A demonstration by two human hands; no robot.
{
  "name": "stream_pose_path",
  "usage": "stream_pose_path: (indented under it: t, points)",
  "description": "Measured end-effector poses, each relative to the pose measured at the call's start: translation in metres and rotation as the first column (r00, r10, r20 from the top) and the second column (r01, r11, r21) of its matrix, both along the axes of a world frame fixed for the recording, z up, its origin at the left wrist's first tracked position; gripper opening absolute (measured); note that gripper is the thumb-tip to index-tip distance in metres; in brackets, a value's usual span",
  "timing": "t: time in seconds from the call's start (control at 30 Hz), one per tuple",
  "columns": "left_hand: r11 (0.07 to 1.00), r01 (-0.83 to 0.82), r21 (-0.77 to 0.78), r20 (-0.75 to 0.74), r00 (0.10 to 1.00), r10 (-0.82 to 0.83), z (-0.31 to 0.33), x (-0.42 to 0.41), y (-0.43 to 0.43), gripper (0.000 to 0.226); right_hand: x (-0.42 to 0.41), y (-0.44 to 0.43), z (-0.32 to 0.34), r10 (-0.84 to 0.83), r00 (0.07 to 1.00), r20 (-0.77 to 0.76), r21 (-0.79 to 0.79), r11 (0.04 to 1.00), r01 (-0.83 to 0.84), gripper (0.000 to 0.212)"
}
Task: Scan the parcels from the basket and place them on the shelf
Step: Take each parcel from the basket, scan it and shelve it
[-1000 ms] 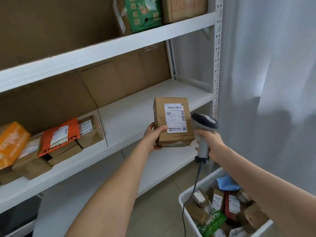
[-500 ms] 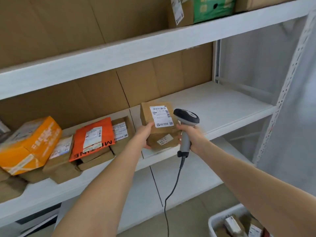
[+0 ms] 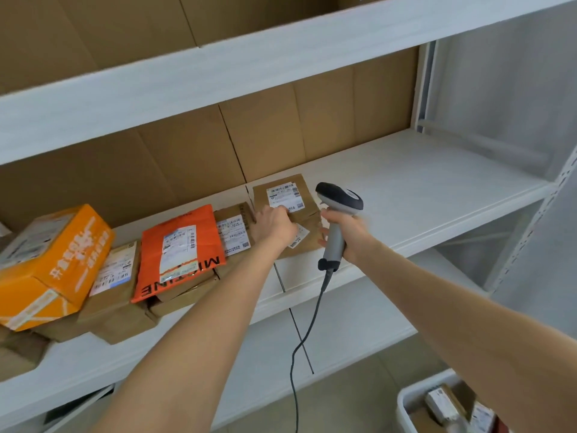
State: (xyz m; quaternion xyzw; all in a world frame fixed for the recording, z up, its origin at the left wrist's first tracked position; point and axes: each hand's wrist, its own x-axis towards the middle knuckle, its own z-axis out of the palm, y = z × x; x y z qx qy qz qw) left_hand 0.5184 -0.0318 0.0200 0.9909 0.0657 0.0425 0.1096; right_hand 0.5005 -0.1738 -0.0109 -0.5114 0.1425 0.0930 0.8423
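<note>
I count on shelf: one orange box, one orange mailer, at least four brown parcels. Also one scanner, one basket.

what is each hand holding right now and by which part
The left hand grips the brown cardboard parcel with the white label at its near left side. The right hand grips the grey corded barcode scanner by its handle.
</note>
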Motion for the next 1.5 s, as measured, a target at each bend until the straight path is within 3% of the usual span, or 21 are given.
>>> stream_pose_path:
  t: [0.1, 0.2, 0.27, 0.37, 0.47, 0.8, 1.13, 1.5]
  points:
    - [0.986, 0.142, -0.089, 0.244, 0.963, -0.117, 0.001, -0.004, -0.016, 0.033, -0.007, -0.018, -0.007, -0.059, 0.998, -0.017, 0.043, 0.997, 0.059, 0.027]
    - [0.84, 0.379, -0.388, 0.277, 0.917, -0.286, 0.0, -0.011, -0.05, 0.026, -0.021, -0.046, -0.014, -0.153, 0.988, -0.034, 0.059, 0.986, 0.155, 0.015]
    - [0.756, 0.396, -0.521, 0.184, 0.917, -0.354, -0.007, -0.015, -0.078, 0.023, -0.036, -0.066, -0.018, -0.21, 0.976, -0.053, 0.056, 0.975, 0.213, 0.01]
    - [0.71, 0.24, -0.662, -0.167, 0.876, -0.452, -0.032, -0.022, -0.123, 0.022, -0.067, -0.104, -0.027, -0.3, 0.949, -0.101, 0.047, 0.951, 0.306, 0.004]
    - [0.741, 0.199, -0.641, -0.35, 0.783, -0.514, -0.063, -0.04, -0.167, 0.025, -0.105, -0.149, -0.044, -0.408, 0.899, -0.157, 0.072, 0.903, 0.423, 0.004]
    - [0.762, 0.224, -0.608, -0.523, 0.608, -0.597, -0.145, -0.156, -0.344, 0.019, -0.254, -0.307, -0.129, -0.542, 0.778, -0.319, 0.155, 0.78, 0.607, 0.006]
    - [0.818, 0.122, -0.563, -0.614, 0.6, -0.513, -0.214, -0.266, -0.509, 0.029, -0.342, -0.467, -0.182, -0.536, 0.729, -0.426, 0.103, 0.772, 0.628, 0.008]
    - [0.867, 0.022, -0.497, -0.701, 0.58, -0.416, -0.317, -0.248, -0.591, 0.039, -0.308, -0.575, -0.262, -0.523, 0.712, -0.468, -0.029, 0.815, 0.579, 0.007]
